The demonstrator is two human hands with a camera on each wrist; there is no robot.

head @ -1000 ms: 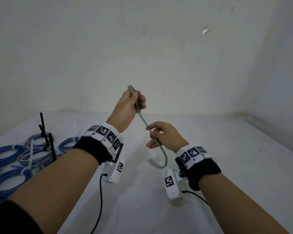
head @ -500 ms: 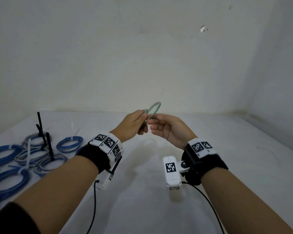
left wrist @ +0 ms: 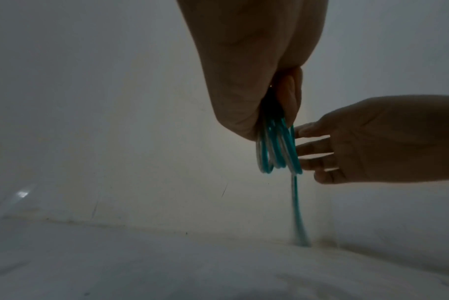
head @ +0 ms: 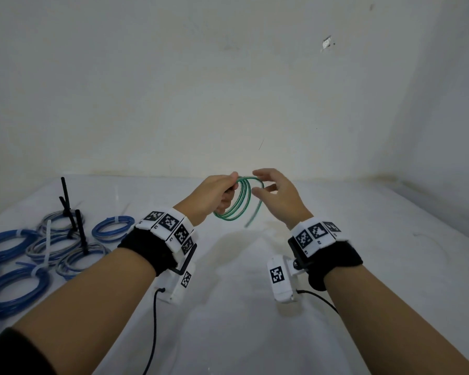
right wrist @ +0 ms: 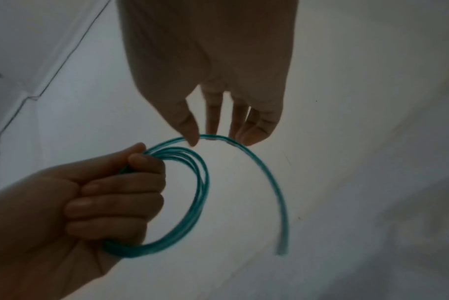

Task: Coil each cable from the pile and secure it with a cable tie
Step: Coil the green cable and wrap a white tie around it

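Gripping: left hand (head: 214, 194) clenched round green cable (head: 234, 209), several loops bunched in the fist, thumb pressed on top of the bundle.
Left-wrist view: loops (left wrist: 277, 150) hanging from under curled fingers, seen edge-on.
Right hand (head: 278, 197): fingers nearly straight and spread; thumb and fingertips (right wrist: 192, 130) touching the outermost turn near its top; whether pinching or only guiding, cannot tell.
Cable position: held in the air between both hands, above the table (head: 255, 334), coil roughly upright.
Loose end (right wrist: 281, 229): arcing down from the right fingertips, hanging free and blurred, apart from the main coil.
Far left on table: blue coils (head: 111, 230) lying flat, some bound with white ties (head: 47, 247).
Among those coils: black ties (head: 80, 235), sticking up.
Wrists: black bands with white marker blocks, small cameras beneath, thin black leads trailing back.
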